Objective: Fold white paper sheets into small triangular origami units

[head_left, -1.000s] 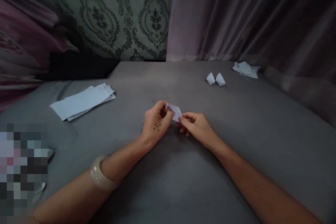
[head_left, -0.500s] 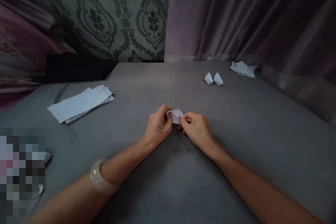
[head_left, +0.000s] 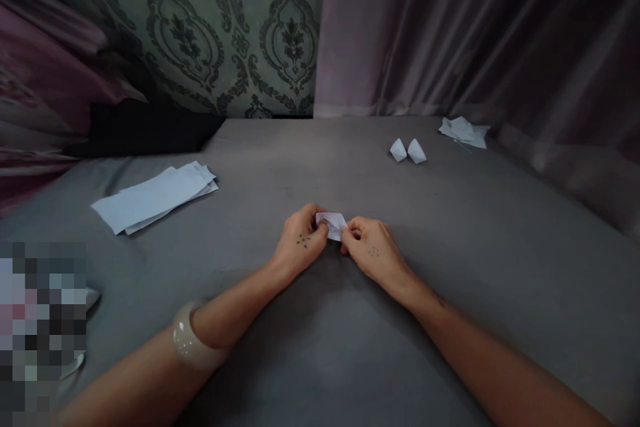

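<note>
A small folded piece of white paper (head_left: 333, 221) is held between my two hands, near the middle of the head view. My left hand (head_left: 303, 235) pinches its left side, thumb on top and fingers mostly hidden behind. On the right edge, my right hand (head_left: 371, 243) grips the paper between thumb and fingers. Beyond them, two pointed folded paper shapes (head_left: 416, 151) stand side by side on the grey cloth. The paper's underside is out of sight.
A stack of white paper strips (head_left: 155, 199) lies to the left. Crumpled or folded paper pieces (head_left: 464, 131) rest at the far right, by the curtain (head_left: 450, 27). Black fabric (head_left: 150, 130) lies at the back left. The grey sheet (head_left: 280, 167) covers the surface.
Both hands and the folded paper have shifted very slightly downward and left in view. The grip on the paper stays much the same.
</note>
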`<state>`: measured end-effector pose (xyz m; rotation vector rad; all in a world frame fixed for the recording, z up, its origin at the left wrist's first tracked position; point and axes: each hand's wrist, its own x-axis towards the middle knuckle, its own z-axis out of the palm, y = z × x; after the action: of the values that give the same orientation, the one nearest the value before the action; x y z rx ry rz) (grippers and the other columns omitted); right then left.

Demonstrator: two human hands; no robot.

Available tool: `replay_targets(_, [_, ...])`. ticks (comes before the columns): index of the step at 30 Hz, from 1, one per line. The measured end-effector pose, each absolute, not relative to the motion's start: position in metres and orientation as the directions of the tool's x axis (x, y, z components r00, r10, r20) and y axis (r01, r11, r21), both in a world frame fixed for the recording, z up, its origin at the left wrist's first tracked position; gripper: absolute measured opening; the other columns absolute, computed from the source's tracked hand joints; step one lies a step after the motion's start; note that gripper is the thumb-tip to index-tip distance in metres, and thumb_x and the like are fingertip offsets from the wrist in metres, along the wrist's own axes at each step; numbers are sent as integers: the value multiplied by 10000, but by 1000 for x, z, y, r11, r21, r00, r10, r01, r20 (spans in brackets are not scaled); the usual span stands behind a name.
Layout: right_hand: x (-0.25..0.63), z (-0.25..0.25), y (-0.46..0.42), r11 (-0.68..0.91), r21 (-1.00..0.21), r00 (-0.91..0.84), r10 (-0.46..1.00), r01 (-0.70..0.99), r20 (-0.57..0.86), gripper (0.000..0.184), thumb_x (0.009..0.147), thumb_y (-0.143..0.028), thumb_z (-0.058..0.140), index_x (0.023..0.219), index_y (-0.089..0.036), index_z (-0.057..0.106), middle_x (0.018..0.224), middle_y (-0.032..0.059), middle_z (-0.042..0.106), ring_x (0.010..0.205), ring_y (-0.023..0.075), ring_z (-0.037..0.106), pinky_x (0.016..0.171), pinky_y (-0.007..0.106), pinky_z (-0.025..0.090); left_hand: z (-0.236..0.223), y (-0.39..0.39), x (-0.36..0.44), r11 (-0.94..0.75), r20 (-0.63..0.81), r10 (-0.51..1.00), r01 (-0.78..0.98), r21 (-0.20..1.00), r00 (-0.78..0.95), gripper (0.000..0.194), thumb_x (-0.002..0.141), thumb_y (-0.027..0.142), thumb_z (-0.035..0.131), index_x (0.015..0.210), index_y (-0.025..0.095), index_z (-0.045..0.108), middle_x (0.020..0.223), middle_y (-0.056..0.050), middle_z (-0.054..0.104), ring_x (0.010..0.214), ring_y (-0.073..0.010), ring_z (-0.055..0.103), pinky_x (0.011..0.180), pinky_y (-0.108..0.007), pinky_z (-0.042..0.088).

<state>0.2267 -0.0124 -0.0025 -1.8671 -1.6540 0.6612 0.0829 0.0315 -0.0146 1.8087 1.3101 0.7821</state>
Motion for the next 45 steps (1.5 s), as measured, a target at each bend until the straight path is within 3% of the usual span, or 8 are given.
replay_targets(6, [226, -2, -12, -109, -671, 120, 992, 734, -30, 259, 839, -223, 469, 630, -188, 618, 572, 18, 661, 428, 108, 509, 472, 238, 317, -15, 33, 83, -166, 15, 959, 520, 838, 282, 216, 796, 203, 463, 933, 152, 623, 693, -14, 618, 634, -139, 565, 574, -232, 406])
replay_targets(11, [228, -6, -11, -152, -750, 147, 986, 644, -73, 240, 822, -227, 473, 646, -184, 631, 571, 16, 665, 428, 104, 539, 435, 215, 340, -15, 33, 84, -163, 19, 963, 523, 837, 270, 209, 802, 207, 469, 939, 150, 616, 705, -22, 626, 652, -143, 575, 593, -240, 425])
replay_targets(18, [227, -10, -10, -233, -838, 189, 969, 494, -158, 158, 779, -202, 499, 688, -176, 626, 571, 10, 668, 413, 98, 557, 373, 185, 367, -19, 34, 84, -116, -3, 964, 430, 896, 266, 175, 761, 176, 516, 908, 154, 608, 724, -31, 645, 607, -129, 587, 515, -209, 428])
replay_targets(23, [223, -7, -12, -214, -858, 180, 973, 468, -145, 151, 791, -208, 508, 711, -167, 629, 560, 6, 657, 408, 89, 555, 390, 177, 401, -24, 34, 86, 6, -117, 952, 365, 931, 282, 216, 742, 170, 532, 953, 146, 570, 699, -24, 642, 532, -128, 595, 428, -199, 421])
replay_targets(31, [220, -4, -14, -231, -869, 171, 970, 439, -171, 112, 782, -189, 522, 734, -168, 621, 574, 6, 663, 429, 94, 577, 379, 168, 410, -14, 31, 92, 142, -195, 940, 197, 970, 281, 142, 710, 105, 536, 851, 114, 542, 621, -6, 598, 475, -105, 563, 380, -186, 428])
replay_targets(39, [220, -7, -12, -221, -890, 121, 975, 400, -187, 92, 806, -194, 531, 827, -158, 612, 582, 10, 665, 411, 91, 575, 357, 158, 411, -19, 33, 88, 100, -171, 943, 247, 964, 285, 140, 709, 117, 514, 836, 128, 571, 588, -6, 600, 490, -120, 579, 389, -185, 427])
replay_targets(42, [224, -8, -9, -223, -915, 55, 975, 337, -217, 168, 862, -294, 506, 908, -156, 589, 574, 11, 655, 394, 98, 564, 331, 166, 391, -24, 35, 85, 37, -119, 948, 270, 962, 295, 155, 718, 126, 511, 858, 131, 578, 627, -16, 619, 501, -111, 581, 393, -167, 408])
replay_targets(45, [232, -2, -7, -246, -929, 62, 969, 276, -238, 356, 933, -439, 363, 972, -149, 565, 582, 25, 653, 406, 114, 565, 331, 187, 373, -28, 39, 82, 14, -99, 955, 292, 956, 279, 180, 739, 156, 512, 904, 133, 580, 672, -26, 635, 493, -102, 578, 391, -161, 399])
